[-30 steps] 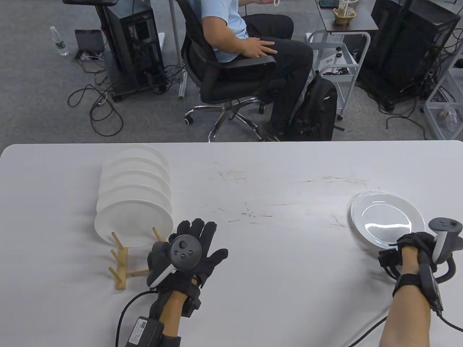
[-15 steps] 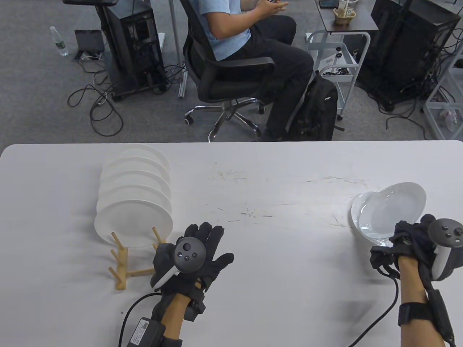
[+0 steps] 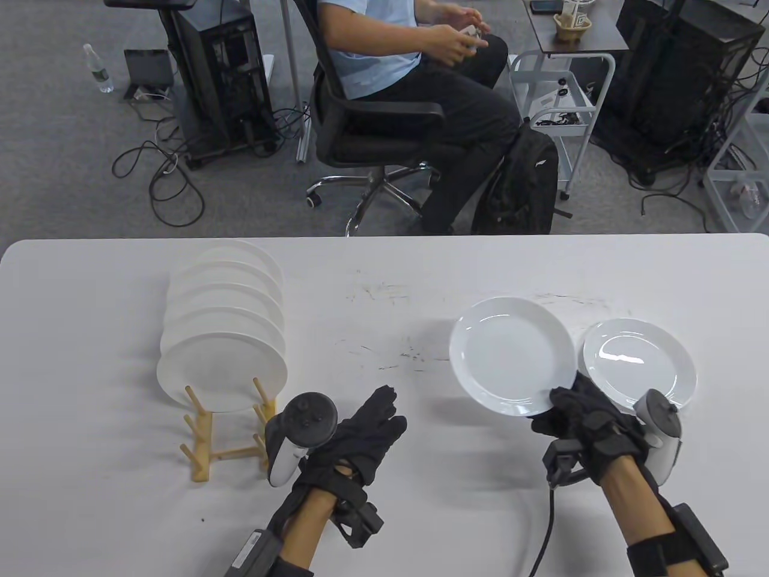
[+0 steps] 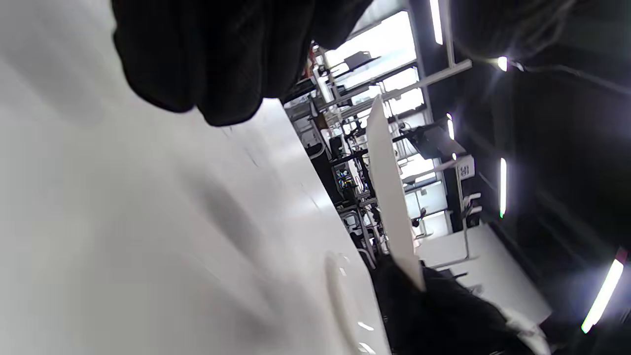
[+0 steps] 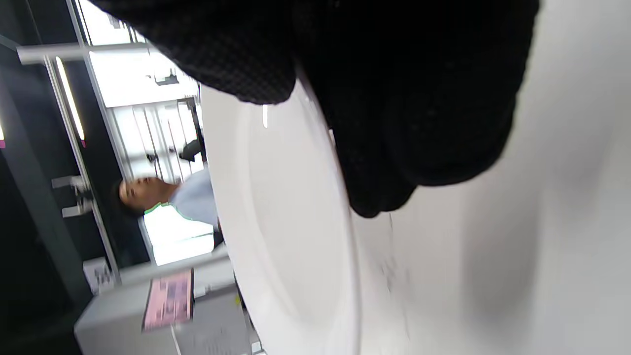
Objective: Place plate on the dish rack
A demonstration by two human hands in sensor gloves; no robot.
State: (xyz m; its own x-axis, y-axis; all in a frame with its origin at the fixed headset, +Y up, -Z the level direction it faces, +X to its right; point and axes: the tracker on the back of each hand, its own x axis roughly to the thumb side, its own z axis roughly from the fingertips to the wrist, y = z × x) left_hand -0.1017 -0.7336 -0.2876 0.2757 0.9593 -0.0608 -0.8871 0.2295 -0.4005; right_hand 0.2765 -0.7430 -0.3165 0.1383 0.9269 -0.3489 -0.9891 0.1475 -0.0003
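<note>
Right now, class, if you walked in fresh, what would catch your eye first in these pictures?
First, the white plate held off the table by its near rim in the right hand, right of centre. Next, the row of white plates standing on edge in the wooden dish rack at the left. The left hand hovers empty beside the rack.

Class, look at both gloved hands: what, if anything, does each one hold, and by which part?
The right hand grips a white plate by its near rim, lifted off the table. The left hand holds nothing.
</note>
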